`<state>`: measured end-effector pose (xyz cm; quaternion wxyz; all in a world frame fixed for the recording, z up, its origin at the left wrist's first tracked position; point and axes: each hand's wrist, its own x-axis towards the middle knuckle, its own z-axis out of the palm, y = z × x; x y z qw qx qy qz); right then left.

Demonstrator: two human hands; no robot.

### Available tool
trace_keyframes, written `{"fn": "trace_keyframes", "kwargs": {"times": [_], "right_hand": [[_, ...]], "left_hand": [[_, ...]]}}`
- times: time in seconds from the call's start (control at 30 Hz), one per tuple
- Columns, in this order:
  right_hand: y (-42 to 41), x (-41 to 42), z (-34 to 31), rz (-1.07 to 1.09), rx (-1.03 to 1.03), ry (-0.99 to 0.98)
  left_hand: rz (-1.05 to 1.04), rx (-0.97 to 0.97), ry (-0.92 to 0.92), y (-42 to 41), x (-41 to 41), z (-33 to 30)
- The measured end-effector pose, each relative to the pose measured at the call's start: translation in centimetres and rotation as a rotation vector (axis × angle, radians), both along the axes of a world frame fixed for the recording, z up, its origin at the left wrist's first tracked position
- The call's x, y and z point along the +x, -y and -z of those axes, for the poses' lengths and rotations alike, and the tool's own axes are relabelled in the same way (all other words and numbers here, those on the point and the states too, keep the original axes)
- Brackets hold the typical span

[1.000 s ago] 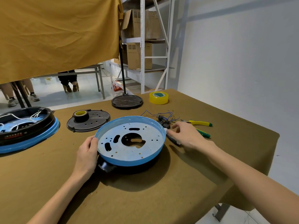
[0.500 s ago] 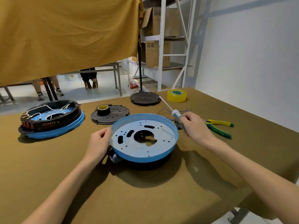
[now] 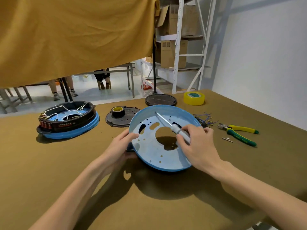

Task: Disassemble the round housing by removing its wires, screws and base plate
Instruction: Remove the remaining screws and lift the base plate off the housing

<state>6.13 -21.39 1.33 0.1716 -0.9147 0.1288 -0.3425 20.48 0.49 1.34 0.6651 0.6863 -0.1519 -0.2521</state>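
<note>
A: Two housings are on the brown table now that the view has swung left. The far one has its black ring and white wires on it. The near round housing, which lay flat a second ago, is tipped up on its near edge with its blue inside facing the person.

B: And the hands?

A: The left hand grips the left rim, thumb inside the pan and fingers curled behind. The right hand was down at the table edge a second ago. Now it pinches a white-handled screwdriver in its fingertips, blade slanting up across the pan.

B: So what does that mean for the job?

A: I'd judge the wires are already off this one, since none show inside it. Tilting it and bringing in the driver looks like the start of the screw step. The tip isn't seated on anything I can make out.

B: Anything in the way?

A: Not really. A black perforated disc with a roll of black tape sits just behind the rim, and a dark round stand base and a yellow tape roll lie farther back. To the right are green-and-yellow pliers, a tangle of cut wires and a small metal bit, all apart from the pan.
</note>
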Motion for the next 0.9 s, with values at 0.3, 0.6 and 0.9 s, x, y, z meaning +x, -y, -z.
{"fn": "trace_keyframes", "kwargs": {"times": [0.3, 0.6, 0.9], "right_hand": [[0.3, 0.6, -2.3, -0.211, 0.241, 0.041], [0.6, 1.4, -0.5, -0.122, 0.339, 0.04], [-0.2, 0.4, 0.6, -0.008, 0.261, 0.139]], "left_hand": [[-0.025, -0.213, -0.21, 1.8, 1.4, -1.2], [0.111, -0.332, -0.434, 1.5, 0.7, -0.5], [0.049, -0.092, -0.236, 0.2, -0.8, -0.2]]}}
